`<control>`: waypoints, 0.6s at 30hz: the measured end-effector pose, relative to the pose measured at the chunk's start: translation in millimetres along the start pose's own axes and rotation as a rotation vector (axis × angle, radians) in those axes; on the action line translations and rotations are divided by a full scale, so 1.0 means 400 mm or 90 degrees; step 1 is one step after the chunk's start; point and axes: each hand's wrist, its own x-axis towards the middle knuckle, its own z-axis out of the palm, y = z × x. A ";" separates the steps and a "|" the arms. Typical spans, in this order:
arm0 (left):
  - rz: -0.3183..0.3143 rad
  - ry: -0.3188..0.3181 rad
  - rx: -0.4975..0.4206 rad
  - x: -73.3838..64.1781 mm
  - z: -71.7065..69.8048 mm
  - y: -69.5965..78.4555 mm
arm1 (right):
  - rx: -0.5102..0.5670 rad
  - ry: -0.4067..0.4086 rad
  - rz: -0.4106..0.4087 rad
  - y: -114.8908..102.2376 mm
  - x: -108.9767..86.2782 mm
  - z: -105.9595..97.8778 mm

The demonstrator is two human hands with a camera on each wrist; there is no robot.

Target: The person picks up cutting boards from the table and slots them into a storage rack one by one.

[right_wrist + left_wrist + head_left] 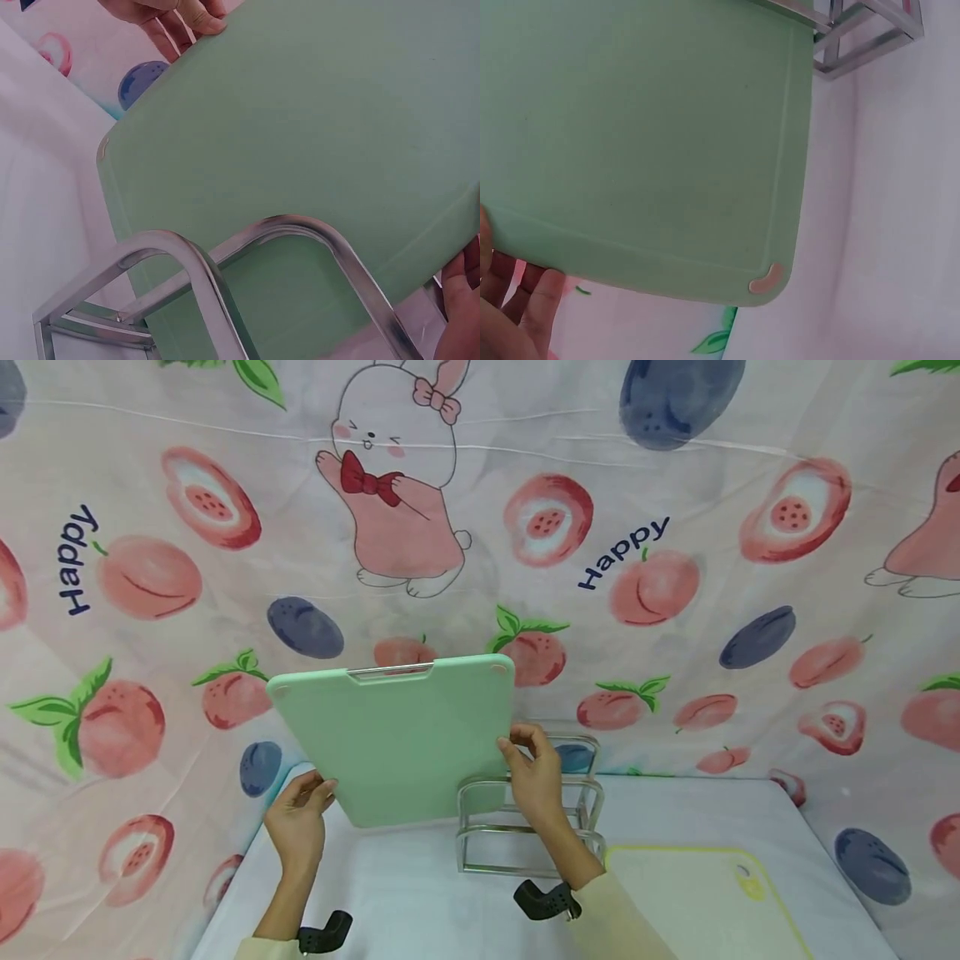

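A green cutting board (397, 735) with a metal-lined handle slot is held tilted between both hands. My left hand (298, 822) pinches its left edge, thumb in front and fingers behind, as the left wrist view also shows with the board (652, 165). At the opposite edge my right hand (536, 772) grips the board between thumb and fingers. The board's lower right part lies behind the front loop of a silver metal rack (462, 827). In the right wrist view the rack's bent bars (292, 223) cross in front of the board.
A pale board with a yellow rim (690, 902) lies flat on the white table (405, 893), right of the rack. Behind the table hangs a cloth (480, 568) printed with peaches and rabbits.
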 end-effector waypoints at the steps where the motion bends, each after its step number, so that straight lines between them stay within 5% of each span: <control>1: -0.010 0.003 -0.015 0.002 0.003 -0.009 | 0.007 0.012 -0.002 0.011 0.002 -0.002; 7: -0.035 0.007 0.002 0.008 0.021 -0.052 | 0.022 0.060 -0.010 0.032 0.010 -0.014; 14: -0.047 0.030 0.000 0.002 0.051 -0.056 | 0.035 0.106 -0.056 0.022 0.009 -0.031; 18: -0.032 0.050 -0.009 -0.005 0.064 -0.051 | 0.027 0.116 -0.035 0.023 0.011 -0.043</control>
